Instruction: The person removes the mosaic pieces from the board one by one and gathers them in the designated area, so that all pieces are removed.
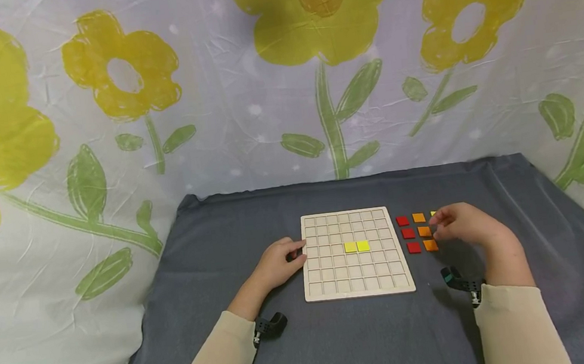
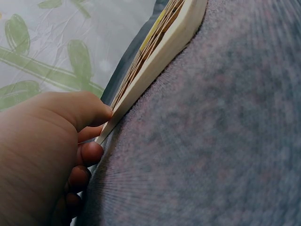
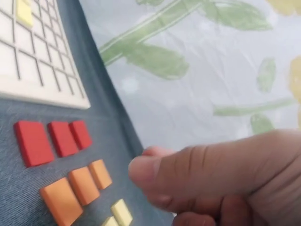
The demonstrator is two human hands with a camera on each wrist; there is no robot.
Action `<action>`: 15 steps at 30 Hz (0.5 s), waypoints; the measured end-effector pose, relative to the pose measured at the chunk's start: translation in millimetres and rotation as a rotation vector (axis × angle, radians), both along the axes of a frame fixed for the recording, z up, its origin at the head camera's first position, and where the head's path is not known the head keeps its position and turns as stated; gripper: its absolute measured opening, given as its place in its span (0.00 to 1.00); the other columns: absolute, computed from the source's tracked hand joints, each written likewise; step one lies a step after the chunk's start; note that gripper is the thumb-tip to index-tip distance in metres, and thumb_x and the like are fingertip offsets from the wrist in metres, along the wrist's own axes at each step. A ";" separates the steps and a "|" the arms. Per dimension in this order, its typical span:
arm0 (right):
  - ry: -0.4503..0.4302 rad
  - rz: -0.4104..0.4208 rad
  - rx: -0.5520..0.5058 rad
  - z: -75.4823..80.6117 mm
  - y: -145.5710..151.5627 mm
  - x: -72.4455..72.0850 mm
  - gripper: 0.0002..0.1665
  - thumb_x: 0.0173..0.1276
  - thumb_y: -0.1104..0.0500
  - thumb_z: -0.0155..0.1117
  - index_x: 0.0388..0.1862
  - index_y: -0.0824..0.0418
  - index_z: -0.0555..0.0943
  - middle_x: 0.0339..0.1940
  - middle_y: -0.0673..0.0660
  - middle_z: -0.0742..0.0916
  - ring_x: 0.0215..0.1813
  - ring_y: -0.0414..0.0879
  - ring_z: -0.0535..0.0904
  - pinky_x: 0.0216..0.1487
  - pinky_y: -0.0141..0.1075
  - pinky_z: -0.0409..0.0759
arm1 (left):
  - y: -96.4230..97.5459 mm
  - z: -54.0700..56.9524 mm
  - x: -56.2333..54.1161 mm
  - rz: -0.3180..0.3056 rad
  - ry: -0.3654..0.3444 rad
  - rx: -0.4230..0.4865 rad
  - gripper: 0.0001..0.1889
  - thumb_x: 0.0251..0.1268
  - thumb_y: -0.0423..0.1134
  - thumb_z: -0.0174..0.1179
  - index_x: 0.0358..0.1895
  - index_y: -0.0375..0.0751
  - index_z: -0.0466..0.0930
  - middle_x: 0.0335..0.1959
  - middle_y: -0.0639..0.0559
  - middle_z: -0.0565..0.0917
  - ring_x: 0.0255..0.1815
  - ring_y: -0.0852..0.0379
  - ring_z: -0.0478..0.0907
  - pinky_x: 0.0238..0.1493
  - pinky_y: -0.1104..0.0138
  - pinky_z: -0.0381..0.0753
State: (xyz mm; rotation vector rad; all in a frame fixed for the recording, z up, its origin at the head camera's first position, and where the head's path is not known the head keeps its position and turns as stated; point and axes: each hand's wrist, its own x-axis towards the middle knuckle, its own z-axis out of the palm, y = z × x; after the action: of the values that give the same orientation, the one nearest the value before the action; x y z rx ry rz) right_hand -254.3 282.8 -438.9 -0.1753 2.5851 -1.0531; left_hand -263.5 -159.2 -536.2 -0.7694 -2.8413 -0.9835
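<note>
A square wooden grid board [image 1: 360, 288] lies on the table, with two yellow tiles [image 1: 363, 246] side by side in its middle cells. At its left side my left hand [image 1: 279, 262] touches the edge with thumb and fingertip, the other fingers loosely bent. The thumb [image 2: 96, 110] meets the pale board edge [image 2: 141, 80] in the left wrist view. To the right, my right hand [image 1: 467, 223] hovers over the loose tiles, fingers bent, thumb close to the index finger, nothing visible between them. Loose yellow tiles [image 3: 122, 212] lie below it, partly hidden in the head view.
Red tiles [image 1: 408, 233] form a column right of the board, with a column of orange tiles [image 1: 424, 231] beside it. A dark grey cloth [image 1: 364, 342] covers the table. A flowered curtain [image 1: 231, 123] hangs behind it.
</note>
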 end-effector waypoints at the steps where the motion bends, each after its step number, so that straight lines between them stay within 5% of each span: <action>1: 0.017 -0.007 0.001 2.3 -1.1 0.4 0.18 0.70 0.65 0.67 0.55 0.74 0.80 0.42 0.59 0.84 0.44 0.55 0.79 0.49 0.50 0.78 | -0.1 -0.2 -0.2 -0.001 0.002 0.000 0.21 0.72 0.40 0.65 0.65 0.40 0.82 0.27 0.58 0.70 0.26 0.60 0.64 0.34 0.65 0.66; 15: 0.287 -0.088 -0.047 18.4 -30.4 3.3 0.21 0.75 0.54 0.67 0.60 0.64 0.82 0.42 0.58 0.82 0.36 0.51 0.74 0.34 0.40 0.74 | -0.2 -0.9 -0.2 -0.001 0.000 0.008 0.21 0.72 0.40 0.65 0.65 0.39 0.82 0.27 0.58 0.70 0.26 0.61 0.64 0.33 0.66 0.65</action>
State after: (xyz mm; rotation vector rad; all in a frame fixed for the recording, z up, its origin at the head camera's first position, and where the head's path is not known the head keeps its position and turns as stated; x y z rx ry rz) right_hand -250.9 252.3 -420.6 -0.2414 2.8467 -1.1981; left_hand -263.6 -159.4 -537.2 -0.7699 -2.8353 -0.9944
